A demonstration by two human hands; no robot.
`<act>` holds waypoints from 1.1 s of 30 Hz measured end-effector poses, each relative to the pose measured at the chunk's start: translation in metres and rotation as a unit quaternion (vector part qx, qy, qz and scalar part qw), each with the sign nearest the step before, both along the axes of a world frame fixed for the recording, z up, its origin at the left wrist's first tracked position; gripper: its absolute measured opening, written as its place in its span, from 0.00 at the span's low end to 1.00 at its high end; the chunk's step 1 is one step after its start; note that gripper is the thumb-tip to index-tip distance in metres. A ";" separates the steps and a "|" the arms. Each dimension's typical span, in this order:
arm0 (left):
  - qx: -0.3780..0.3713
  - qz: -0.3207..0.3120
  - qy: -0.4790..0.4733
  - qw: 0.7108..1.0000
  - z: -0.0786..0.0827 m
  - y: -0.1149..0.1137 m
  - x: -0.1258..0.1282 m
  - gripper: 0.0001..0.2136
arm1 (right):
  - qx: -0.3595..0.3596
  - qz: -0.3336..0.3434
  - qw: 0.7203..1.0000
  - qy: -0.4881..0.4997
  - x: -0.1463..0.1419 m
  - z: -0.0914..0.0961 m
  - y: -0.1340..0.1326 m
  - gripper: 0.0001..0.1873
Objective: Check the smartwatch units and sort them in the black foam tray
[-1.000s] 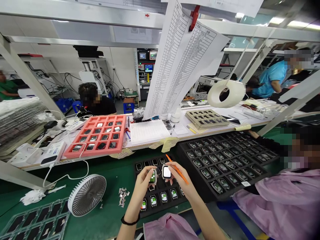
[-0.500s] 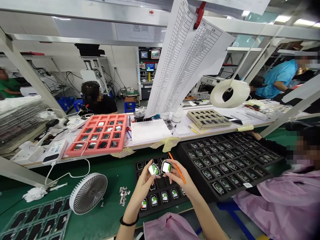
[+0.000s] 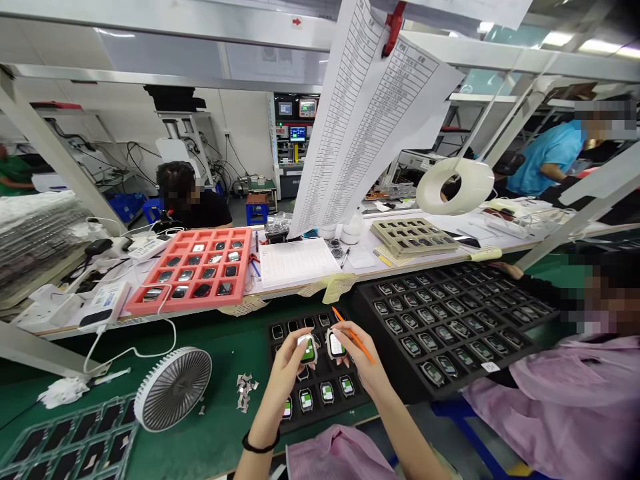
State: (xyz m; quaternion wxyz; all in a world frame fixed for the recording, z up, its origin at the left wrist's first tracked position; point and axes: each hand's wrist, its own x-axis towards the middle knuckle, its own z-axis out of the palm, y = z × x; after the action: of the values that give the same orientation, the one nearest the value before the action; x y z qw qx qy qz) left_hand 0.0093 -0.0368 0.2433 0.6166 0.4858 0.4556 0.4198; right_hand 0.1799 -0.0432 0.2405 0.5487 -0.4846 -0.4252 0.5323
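My left hand (image 3: 284,368) pinches a small watch body (image 3: 307,349) whose screen glows green and white. My right hand (image 3: 361,360) grips a second watch body (image 3: 335,344) with a lit screen, and an orange pen (image 3: 354,335) lies slanted between its fingers. Both hands hover side by side over a small black tray (image 3: 283,331) on the green mat. Several more lit watch bodies sit in that tray's near row.
A large black tray (image 3: 505,353) full of watch bodies lies to the right, a person in a pink coat (image 3: 565,400) behind it. A white fan (image 3: 173,389) and metal scraps (image 3: 247,391) sit left. A red tray (image 3: 197,270) and papers (image 3: 296,261) rest on the shelf.
Both hands turned their watch bodies a little and dropped slightly toward the small black tray. The camera view shifted a little.
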 end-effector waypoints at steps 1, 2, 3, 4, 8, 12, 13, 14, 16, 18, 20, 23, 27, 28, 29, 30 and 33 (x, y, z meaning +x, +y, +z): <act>-0.001 0.000 -0.001 1.000 0.000 0.000 0.000 0.21 | 0.002 0.003 1.000 -0.003 0.000 0.000 0.000 0.14; 0.000 -0.001 -0.007 1.000 0.000 0.000 0.000 0.22 | 0.006 0.010 1.000 -0.005 0.000 -0.001 0.000 0.14; 0.003 -0.004 -0.016 1.000 -0.001 0.000 0.000 0.22 | 0.012 0.021 1.000 -0.007 0.000 -0.001 0.000 0.14; 0.006 -0.008 -0.024 1.000 -0.003 0.001 0.000 0.23 | 0.020 0.032 0.999 -0.008 0.000 -0.002 0.001 0.15; 0.025 -0.017 -0.051 0.998 -0.009 0.004 0.001 0.27 | 0.042 0.070 0.997 -0.003 0.000 -0.003 0.001 0.19; 0.027 -0.023 -0.050 0.998 -0.012 0.005 0.000 0.28 | 0.045 0.089 0.995 0.008 0.000 -0.002 0.001 0.22; 0.026 -0.026 -0.048 0.998 -0.012 0.005 -0.001 0.28 | 0.045 0.090 0.995 0.008 0.000 -0.002 0.001 0.23; 0.027 -0.029 -0.048 0.998 -0.012 0.005 -0.001 0.28 | 0.044 0.091 0.995 0.006 0.000 -0.001 0.001 0.23; 0.026 -0.033 -0.046 0.998 -0.011 0.005 -0.002 0.27 | 0.040 0.090 0.995 0.003 0.000 -0.001 0.001 0.23; 0.023 -0.035 -0.042 0.998 -0.010 0.004 -0.003 0.25 | 0.037 0.085 0.996 0.005 0.000 -0.001 0.002 0.23; 0.019 -0.038 -0.039 0.998 -0.008 0.004 -0.004 0.25 | 0.035 0.071 0.997 0.009 0.000 -0.001 0.003 0.21; 0.016 -0.032 -0.039 0.999 -0.004 0.003 -0.004 0.25 | 0.030 0.041 0.999 0.014 -0.001 -0.002 0.003 0.18; 0.010 -0.027 -0.036 0.999 -0.002 0.003 -0.004 0.25 | 0.003 0.003 1.000 0.012 0.000 -0.002 0.003 0.16; 0.009 -0.028 -0.036 0.999 -0.003 0.003 -0.003 0.25 | -0.004 -0.006 1.000 0.012 0.000 -0.002 0.003 0.15; 0.009 -0.027 -0.037 0.999 -0.004 0.003 -0.003 0.25 | -0.010 -0.014 1.000 0.012 0.001 -0.002 0.003 0.15; 0.011 -0.026 -0.040 0.999 -0.005 0.004 -0.003 0.25 | -0.016 -0.020 1.000 0.010 0.001 -0.003 0.003 0.15; 0.015 -0.019 -0.043 0.999 -0.011 0.006 -0.002 0.25 | -0.022 -0.028 0.999 -0.002 0.002 -0.005 0.003 0.15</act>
State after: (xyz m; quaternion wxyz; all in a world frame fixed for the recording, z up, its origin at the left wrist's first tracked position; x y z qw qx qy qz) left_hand 0.0074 -0.0308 0.2321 0.6363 0.4850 0.4131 0.4349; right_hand 0.1821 -0.0398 0.2357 0.5519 -0.5091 -0.4005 0.5252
